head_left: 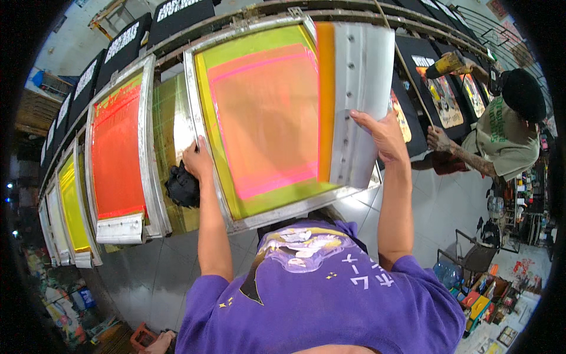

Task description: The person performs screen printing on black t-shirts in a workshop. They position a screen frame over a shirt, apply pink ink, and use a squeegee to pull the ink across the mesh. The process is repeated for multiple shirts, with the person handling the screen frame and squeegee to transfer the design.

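In front of me lies a screen-printing frame [227, 200] with a pale metal rim; its yellow-green mesh has a peach-pink inked rectangle [265, 118] in the middle. My right hand [384, 137] grips a wide squeegee [361, 76] with a grey metal holder and an orange blade. The squeegee stands over the right side of the frame, its thumb-side face toward me. My left hand [198, 160] is closed on a bunched black cloth [184, 186] beside the frame's left rim. Its fingertips are near the rim; whether they touch it I cannot tell.
Left stand a red-inked screen [119, 150] with a squeegee [119, 229] at its near end, and a yellow screen [73, 203]. Black printed shirts [125, 40] line the far side. At right, a co-worker [507, 127] holds a yellow heat gun [446, 64]. A chair [477, 256] stands behind.
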